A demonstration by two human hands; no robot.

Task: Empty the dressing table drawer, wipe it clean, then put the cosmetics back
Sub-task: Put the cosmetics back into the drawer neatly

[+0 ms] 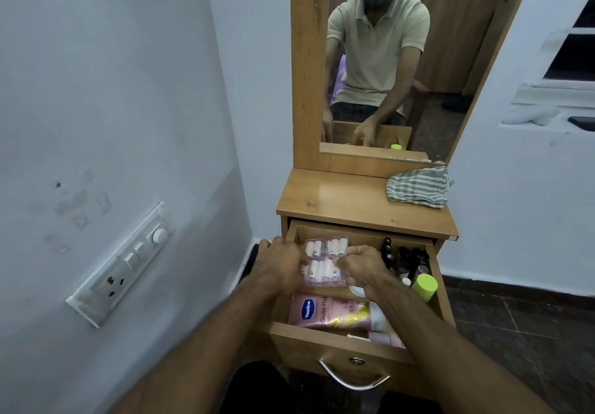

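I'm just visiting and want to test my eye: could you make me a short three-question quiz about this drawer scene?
1. True or false: the striped cloth lies inside the drawer.
2. Which hands hold the clear nail pack? A) left hand only B) right hand only C) both
3. What colour is the Vaseline tube at the drawer's front?

Key: 1 false, it lies on the tabletop; 2 C; 3 pink.
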